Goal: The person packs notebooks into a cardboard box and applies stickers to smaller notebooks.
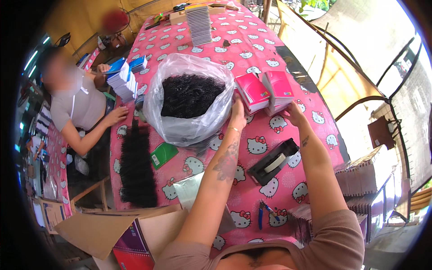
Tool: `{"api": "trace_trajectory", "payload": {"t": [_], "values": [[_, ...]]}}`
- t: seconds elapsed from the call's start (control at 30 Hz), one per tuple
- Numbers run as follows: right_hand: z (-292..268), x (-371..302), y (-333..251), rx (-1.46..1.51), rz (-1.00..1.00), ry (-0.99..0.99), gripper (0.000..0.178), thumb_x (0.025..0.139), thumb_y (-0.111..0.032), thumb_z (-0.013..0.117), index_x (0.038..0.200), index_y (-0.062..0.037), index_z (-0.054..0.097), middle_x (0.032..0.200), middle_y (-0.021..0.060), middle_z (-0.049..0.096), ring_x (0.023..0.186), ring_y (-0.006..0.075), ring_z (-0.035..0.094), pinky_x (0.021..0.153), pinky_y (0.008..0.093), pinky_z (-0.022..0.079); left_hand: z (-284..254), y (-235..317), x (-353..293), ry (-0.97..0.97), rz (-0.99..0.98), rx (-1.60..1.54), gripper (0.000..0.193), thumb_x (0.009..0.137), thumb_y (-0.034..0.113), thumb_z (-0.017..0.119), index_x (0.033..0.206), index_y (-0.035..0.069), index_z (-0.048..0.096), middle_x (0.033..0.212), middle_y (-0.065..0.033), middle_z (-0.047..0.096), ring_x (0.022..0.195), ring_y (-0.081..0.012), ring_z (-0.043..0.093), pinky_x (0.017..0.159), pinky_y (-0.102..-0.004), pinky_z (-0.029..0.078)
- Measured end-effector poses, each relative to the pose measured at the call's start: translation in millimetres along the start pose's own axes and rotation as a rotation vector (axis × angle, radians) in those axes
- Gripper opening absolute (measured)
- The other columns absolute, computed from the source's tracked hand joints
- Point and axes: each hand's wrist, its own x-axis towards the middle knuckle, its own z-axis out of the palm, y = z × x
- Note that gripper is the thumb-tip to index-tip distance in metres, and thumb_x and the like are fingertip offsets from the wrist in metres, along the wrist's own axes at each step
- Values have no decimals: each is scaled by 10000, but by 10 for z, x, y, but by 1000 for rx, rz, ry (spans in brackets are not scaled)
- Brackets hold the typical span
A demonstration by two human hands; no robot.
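Two stacks of small pink-covered notebooks stand side by side on the table, a left stack (253, 88) and a right stack (280, 84), with a narrow gap between them. My left hand (238, 113) grips the left side of the left stack, its fingertips partly hidden. At the near right corner of the right stack, my right hand (294, 113) has its fingers pressed against the notebooks' edge. Left of my hands sits a clear plastic bag (155, 119), filled with a tangle of black coils (193, 95).
A black device (273, 162), pliers (268, 212) and a green card (163, 155) lie nearer me. Black coils (136, 168) lie left. A co-worker's hand (118, 115) rests by blue notebooks (122, 85). A tall stack (198, 26) stands far off; a cardboard box (96, 229) is near left.
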Motion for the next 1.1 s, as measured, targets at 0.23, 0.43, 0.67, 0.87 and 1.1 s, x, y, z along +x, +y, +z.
{"api": "trace_trajectory", "payload": {"t": [0.23, 0.43, 0.67, 0.87, 1.1], "values": [[-13, 162, -370, 285, -340, 600, 361, 955, -329, 520, 1176, -53, 593, 1123, 118, 616, 1060, 258, 588, 920, 443, 490, 346, 545, -274, 92, 220, 324, 703, 1003, 529, 411, 1403, -48, 428, 1429, -237, 477, 1277, -307, 493, 1050, -424, 396], [1796, -1016, -2096, 453, -1001, 351, 325, 892, -25, 497, 1199, 41, 581, 1169, 153, 586, 1081, 242, 582, 944, 403, 501, 744, 2587, -1462, -42, 879, 909, 370, 868, 318, 619, 1044, -7, 624, 1089, -241, 673, 1007, -370, 654, 863, -467, 508], [4456, -2480, -234, -409, -667, -1098, 373, 875, -292, 668, 1131, -20, 681, 1150, 202, 665, 1135, 320, 614, 991, 388, 468, 715, 3831, -3529, -72, 846, 878, 358, 980, 289, 591, 1130, -34, 622, 961, -91, 641, 872, -179, 609, 783, -310, 506], [5251, -2589, 1728, -1176, -1081, -1118, 1039, 745, -697, 659, 1529, -102, 324, 1611, 214, 207, 1504, 407, 139, 1135, 680, 197, 991, 3629, -4067, -6, 1067, 1277, 337, 983, 330, 575, 1058, 2, 586, 976, -99, 641, 891, -199, 619, 829, -323, 509], [5285, -2673, 2461, -1300, -1245, -844, 591, 972, -352, 455, 1492, -81, 384, 1543, 234, 338, 1453, 384, 286, 1130, 623, 235, 201, 2483, -5288, 148, 566, 2300, 599, 881, 429, 679, 1383, 123, 564, 1432, -239, 456, 1238, -371, 516, 1015, -497, 423]]}}
